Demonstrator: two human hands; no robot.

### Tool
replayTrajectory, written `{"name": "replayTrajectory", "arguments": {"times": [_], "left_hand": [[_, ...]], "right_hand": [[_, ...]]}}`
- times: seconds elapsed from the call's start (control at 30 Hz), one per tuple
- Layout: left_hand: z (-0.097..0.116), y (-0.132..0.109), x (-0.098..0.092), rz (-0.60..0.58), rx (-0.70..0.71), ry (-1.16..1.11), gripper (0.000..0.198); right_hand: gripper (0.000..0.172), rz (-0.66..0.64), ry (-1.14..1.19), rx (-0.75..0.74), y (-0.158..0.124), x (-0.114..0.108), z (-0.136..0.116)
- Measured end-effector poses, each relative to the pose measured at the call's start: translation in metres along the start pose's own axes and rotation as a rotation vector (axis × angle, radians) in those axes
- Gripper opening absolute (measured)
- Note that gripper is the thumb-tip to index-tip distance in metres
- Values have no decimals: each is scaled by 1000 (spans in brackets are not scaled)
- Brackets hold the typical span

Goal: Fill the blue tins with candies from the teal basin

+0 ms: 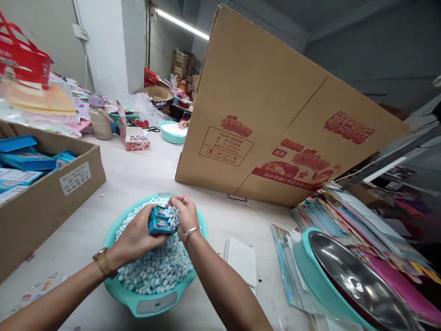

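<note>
Two small blue candy tins, one stacked against the other, are gripped in my left hand, thumb on one side and fingers on the other. My right hand is closed around a heap of small pale candies at the tins' right end. Its fingertips are partly hidden by the candies and tins. Both hands are above a turquoise basin full of pale blue and white candies. A bracelet circles my right wrist, a watch my left.
At left stands a cardboard box of blue tins. A large printed carton leans beyond the basin. White lids lie right of it, near a metal tray in another turquoise basin. A co-worker's hand is at a farther basin.
</note>
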State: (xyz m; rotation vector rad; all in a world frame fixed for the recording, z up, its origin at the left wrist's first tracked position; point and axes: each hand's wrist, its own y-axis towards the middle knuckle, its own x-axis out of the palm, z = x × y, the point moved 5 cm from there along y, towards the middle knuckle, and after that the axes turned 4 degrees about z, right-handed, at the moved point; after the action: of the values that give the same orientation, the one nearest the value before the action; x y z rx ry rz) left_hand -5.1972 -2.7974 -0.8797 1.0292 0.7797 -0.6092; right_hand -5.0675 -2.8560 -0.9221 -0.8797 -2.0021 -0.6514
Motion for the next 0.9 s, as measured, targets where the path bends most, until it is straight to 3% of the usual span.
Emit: {"name": "replayTrajectory", "arguments": {"times": [0.3, 0.5, 0.67, 0.83, 0.9], "left_hand": [[-3, -6, -5, 121, 238, 139, 69], [1, -11, -4, 114, 381, 260, 72], [1, -10, -7, 130, 378, 268, 73], [-2, -11, -11, 127, 281, 156, 73], [-3, -13, -10, 113, 228, 79, 75]], "right_hand": [[26, 31, 109, -28, -8, -2, -3], [26, 4, 81, -2, -14, 0, -5], [28, -30, 99, 65, -22, 5, -12], [22, 57, 133, 112, -17, -7, -6], [21, 23, 65, 140, -16, -7, 1]]}}
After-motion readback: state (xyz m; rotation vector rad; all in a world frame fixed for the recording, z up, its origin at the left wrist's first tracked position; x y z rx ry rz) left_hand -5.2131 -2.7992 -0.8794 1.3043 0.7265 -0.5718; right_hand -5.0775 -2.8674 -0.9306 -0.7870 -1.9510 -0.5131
